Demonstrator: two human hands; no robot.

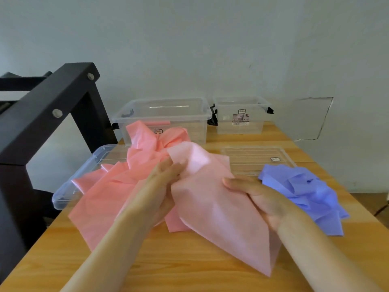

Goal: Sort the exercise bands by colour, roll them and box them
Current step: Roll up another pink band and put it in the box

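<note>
A pale pink band (221,211) lies spread over the middle of the wooden table (189,270). My left hand (162,184) pinches its upper edge near the top corner, and my right hand (259,197) grips its right edge. Under and behind it sits a heap of darker salmon-pink bands (117,186). A crumpled blue band pile (305,190) lies to the right, just past my right hand. Two clear plastic boxes stand at the back: the larger box (162,116) holds a rolled pink band (157,123); the smaller box (242,114) looks bare inside.
A clear lid (69,190) lies under the salmon heap at the table's left edge. Another clear lid (256,161) lies flat behind the blue pile. A black metal frame (52,114) rises close on the left. A wall stands behind the boxes.
</note>
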